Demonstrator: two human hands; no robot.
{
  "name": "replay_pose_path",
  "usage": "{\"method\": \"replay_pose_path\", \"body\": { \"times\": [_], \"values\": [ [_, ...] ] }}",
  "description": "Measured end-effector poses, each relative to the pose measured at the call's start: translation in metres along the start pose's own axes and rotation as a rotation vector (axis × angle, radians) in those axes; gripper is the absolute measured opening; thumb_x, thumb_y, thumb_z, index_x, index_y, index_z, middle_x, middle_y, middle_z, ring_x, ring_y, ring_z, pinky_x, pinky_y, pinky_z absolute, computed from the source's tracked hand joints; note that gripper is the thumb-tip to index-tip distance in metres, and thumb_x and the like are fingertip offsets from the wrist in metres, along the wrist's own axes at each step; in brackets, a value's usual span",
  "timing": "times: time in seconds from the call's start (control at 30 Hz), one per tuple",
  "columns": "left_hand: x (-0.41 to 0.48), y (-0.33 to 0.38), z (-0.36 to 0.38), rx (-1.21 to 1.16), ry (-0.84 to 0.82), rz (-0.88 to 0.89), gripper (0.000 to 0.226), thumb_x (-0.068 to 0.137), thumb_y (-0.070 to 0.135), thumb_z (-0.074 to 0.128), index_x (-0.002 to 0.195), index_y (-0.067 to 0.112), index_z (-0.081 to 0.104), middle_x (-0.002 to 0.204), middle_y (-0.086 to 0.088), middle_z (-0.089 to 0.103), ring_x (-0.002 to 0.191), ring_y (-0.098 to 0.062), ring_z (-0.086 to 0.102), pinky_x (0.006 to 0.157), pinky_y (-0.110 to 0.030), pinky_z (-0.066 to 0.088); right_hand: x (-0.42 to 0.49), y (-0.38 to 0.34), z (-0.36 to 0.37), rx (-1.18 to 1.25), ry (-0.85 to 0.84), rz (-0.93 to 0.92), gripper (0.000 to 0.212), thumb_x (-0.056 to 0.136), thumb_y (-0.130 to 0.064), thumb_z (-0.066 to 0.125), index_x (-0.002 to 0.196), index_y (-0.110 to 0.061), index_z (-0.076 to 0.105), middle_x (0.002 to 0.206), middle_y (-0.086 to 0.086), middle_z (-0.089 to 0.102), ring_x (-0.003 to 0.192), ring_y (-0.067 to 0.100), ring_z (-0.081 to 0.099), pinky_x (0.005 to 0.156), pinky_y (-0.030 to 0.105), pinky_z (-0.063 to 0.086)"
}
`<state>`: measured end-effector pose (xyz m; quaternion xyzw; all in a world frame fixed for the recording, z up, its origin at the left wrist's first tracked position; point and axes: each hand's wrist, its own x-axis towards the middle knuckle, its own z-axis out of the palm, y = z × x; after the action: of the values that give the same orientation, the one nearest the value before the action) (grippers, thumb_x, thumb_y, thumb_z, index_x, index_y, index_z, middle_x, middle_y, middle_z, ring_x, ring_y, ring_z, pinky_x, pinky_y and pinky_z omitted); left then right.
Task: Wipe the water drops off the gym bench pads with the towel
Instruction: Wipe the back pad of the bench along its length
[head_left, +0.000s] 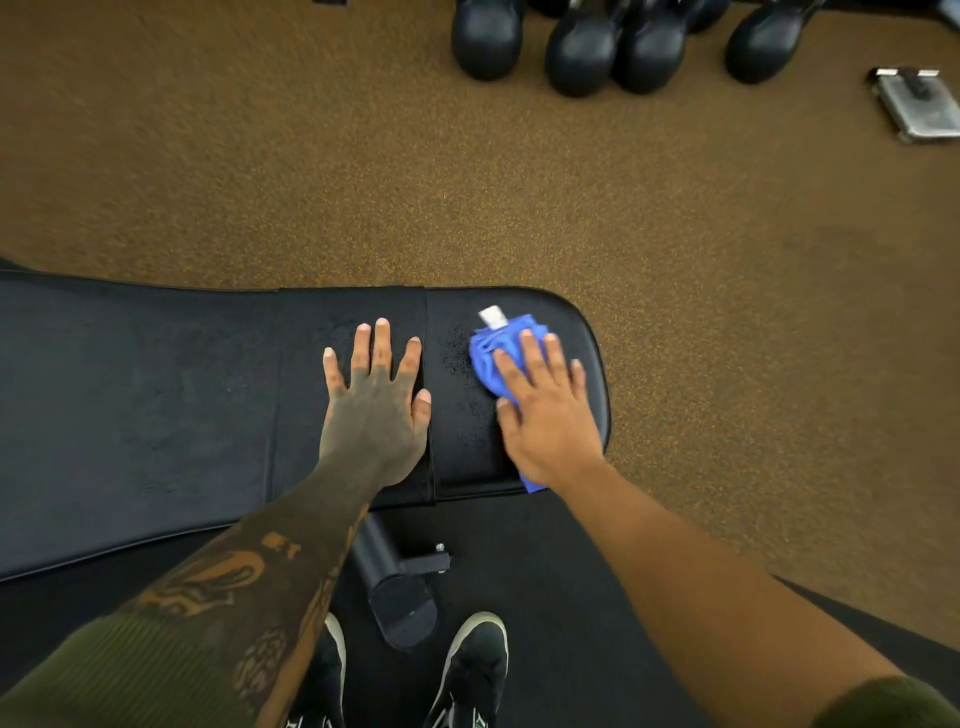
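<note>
Centre-right of frame, on the end pad (462, 467): right grip (545, 410) flat, fingers straight, pressing the blue towel (488, 358) down. Water drops (460, 358) bead just left of it; wiping looks partway. Left grip (374, 405) flat, empty, on the neighbouring pad (306, 415).

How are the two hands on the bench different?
The right hand presses a blue towel; the left hand holds nothing. The right hand is on the short end pad, the left hand on the long pad. Both lie flat with straight fingers.
</note>
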<state>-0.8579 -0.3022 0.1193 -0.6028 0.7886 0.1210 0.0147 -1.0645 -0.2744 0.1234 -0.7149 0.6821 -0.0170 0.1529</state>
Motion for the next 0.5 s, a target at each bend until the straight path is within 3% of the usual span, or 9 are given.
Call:
{"method": "replay_pose_path", "body": {
  "times": [0.1,0.17,0.33,0.5],
  "values": [
    [0.0,0.0,-0.001,0.019,-0.001,-0.005,0.061,0.099,0.042,0.023,0.154,0.02,0.01,0.162,-0.016,-0.002,0.15,-0.032,-0.006,0.118,-0.06,0.001,0.013,0.015,-0.006,0.024,0.051,0.21,0.058,0.097,-0.033,0.03,0.153,-0.024,0.018,0.163,0.008,0.0,0.148,0.031,-0.01,0.121,0.046,0.001],
    [0.0,0.001,-0.002,0.024,-0.005,-0.005,0.061,0.099,0.042,0.022,0.154,0.02,0.009,0.162,-0.015,-0.003,0.15,-0.032,-0.007,0.118,-0.06,0.001,0.03,0.009,-0.008,0.046,0.055,0.25,0.057,0.099,-0.029,0.03,0.154,-0.02,0.016,0.163,0.01,-0.001,0.148,0.033,-0.01,0.121,0.047,0.003],
    [0.002,0.002,-0.002,0.031,-0.008,-0.008,0.061,0.098,0.042,0.021,0.154,0.021,0.008,0.163,-0.014,-0.004,0.149,-0.031,-0.008,0.118,-0.059,-0.001,0.053,-0.036,-0.004,0.053,0.019,0.113,0.059,0.1,-0.027,0.028,0.154,-0.015,0.01,0.163,0.008,-0.003,0.147,0.034,-0.014,0.121,0.047,0.003],
    [0.0,0.0,-0.003,0.018,-0.023,-0.028,0.06,0.098,0.041,0.019,0.154,0.02,0.009,0.163,-0.014,-0.004,0.15,-0.03,-0.008,0.118,-0.058,-0.001,0.019,-0.059,0.011,0.037,0.015,-0.015,0.058,0.099,-0.027,0.03,0.154,-0.017,0.013,0.163,0.007,0.002,0.148,0.03,-0.012,0.12,0.046,0.005]
  ]
}}
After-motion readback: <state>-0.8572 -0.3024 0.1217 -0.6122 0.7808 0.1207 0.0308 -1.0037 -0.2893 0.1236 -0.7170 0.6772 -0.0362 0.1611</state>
